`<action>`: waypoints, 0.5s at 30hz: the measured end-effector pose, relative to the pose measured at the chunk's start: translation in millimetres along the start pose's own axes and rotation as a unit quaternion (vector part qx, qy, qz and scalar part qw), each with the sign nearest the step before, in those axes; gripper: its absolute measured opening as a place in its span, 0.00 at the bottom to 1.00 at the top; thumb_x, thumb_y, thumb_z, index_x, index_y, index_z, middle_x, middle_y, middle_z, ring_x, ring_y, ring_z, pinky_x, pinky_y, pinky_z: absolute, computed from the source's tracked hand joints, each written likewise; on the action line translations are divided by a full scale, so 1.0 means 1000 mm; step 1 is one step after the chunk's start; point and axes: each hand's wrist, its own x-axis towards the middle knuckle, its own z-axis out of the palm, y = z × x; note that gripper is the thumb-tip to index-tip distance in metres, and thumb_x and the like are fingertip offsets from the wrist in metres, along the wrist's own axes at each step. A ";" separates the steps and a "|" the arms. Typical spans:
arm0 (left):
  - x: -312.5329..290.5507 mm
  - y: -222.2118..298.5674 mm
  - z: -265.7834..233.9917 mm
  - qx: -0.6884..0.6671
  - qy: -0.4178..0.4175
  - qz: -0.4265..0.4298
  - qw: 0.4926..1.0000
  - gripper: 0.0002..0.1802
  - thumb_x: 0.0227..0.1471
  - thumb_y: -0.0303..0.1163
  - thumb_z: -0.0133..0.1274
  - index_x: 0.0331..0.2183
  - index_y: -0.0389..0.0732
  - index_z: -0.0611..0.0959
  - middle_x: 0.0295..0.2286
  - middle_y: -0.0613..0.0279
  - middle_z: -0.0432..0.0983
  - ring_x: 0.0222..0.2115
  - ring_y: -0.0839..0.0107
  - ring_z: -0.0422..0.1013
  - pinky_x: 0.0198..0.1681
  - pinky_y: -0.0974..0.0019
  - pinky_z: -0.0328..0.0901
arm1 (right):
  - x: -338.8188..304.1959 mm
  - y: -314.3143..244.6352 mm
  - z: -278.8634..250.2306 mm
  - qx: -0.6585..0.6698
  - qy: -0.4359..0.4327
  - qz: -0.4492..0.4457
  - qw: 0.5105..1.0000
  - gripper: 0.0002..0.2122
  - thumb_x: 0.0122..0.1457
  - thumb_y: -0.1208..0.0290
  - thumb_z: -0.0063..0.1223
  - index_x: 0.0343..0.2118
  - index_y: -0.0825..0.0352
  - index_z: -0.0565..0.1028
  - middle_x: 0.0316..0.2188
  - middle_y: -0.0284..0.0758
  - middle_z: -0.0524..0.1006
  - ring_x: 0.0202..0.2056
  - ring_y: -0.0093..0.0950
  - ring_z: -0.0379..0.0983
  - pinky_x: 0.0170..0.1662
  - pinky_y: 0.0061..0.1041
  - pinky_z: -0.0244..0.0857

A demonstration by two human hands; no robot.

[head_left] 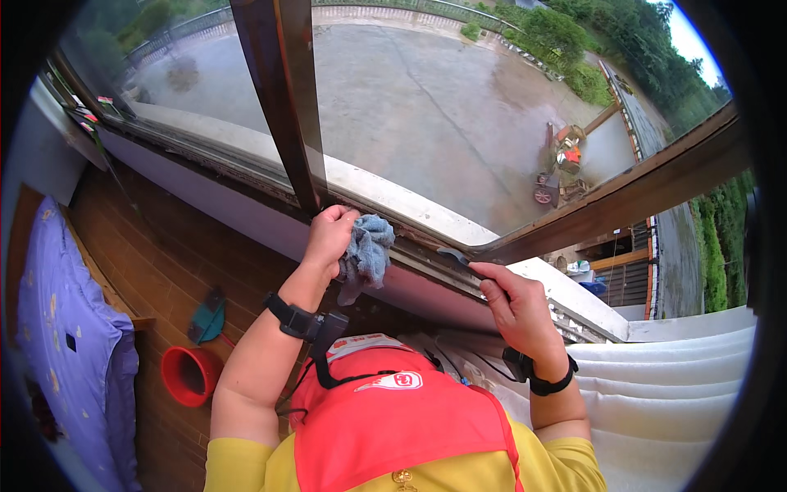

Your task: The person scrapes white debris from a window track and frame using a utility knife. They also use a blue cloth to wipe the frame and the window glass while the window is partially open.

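Observation:
My left hand [329, 236] is closed on a damp-looking blue-grey cloth [369, 250], bunched up beside the foot of the dark window post [283, 98]. The cloth hangs over the inner edge of the window track [422, 238]. In my right hand [518, 302] is a slim dark tool with a flat greyish end [453, 255]. Its tip lies at the track, near the lower corner of the brown sash [607, 193]. The grip hides most of the handle, and its exact kind cannot be made out.
At the left stand a bed with a purple cover [78, 344], a red bucket [187, 375] and a teal dustpan [207, 318] on the brown wooden floor [156, 271]. A white curtain [672, 402] hangs at the right. Outside the window lies a wet concrete yard [426, 98].

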 end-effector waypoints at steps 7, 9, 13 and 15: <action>-0.062 -0.004 0.016 0.361 -0.230 0.005 0.904 0.13 0.50 0.36 0.56 0.32 0.35 0.80 0.23 0.66 0.74 0.26 0.82 0.67 0.30 0.74 0.64 | -0.006 0.014 -0.003 0.012 0.004 0.008 1.000 0.10 0.57 0.75 0.50 0.41 0.66 0.75 0.22 0.43 0.74 0.22 0.36 0.71 0.29 0.27 0.66; -0.065 -0.001 0.016 0.355 -0.161 0.003 0.921 0.14 0.50 0.37 0.57 0.32 0.35 0.80 0.23 0.66 0.74 0.26 0.81 0.67 0.30 0.73 0.64 | -0.009 0.020 -0.005 0.029 0.019 0.005 0.999 0.10 0.56 0.75 0.50 0.42 0.67 0.75 0.23 0.43 0.75 0.23 0.36 0.71 0.30 0.27 0.66; -0.059 0.017 0.028 0.342 -0.031 0.016 0.939 0.16 0.49 0.39 0.57 0.31 0.34 0.79 0.23 0.64 0.74 0.25 0.79 0.67 0.29 0.72 0.64 | -0.015 0.025 -0.009 0.023 0.019 0.005 1.000 0.10 0.56 0.76 0.49 0.41 0.68 0.75 0.25 0.43 0.76 0.24 0.35 0.72 0.30 0.26 0.66; -0.046 0.012 0.034 0.345 0.035 0.087 0.934 0.17 0.49 0.40 0.56 0.29 0.32 0.79 0.25 0.57 0.76 0.25 0.72 0.71 0.29 0.66 0.67 | -0.018 0.027 -0.010 0.028 0.030 -0.018 0.999 0.10 0.56 0.76 0.49 0.41 0.68 0.75 0.25 0.42 0.76 0.24 0.35 0.72 0.31 0.26 0.66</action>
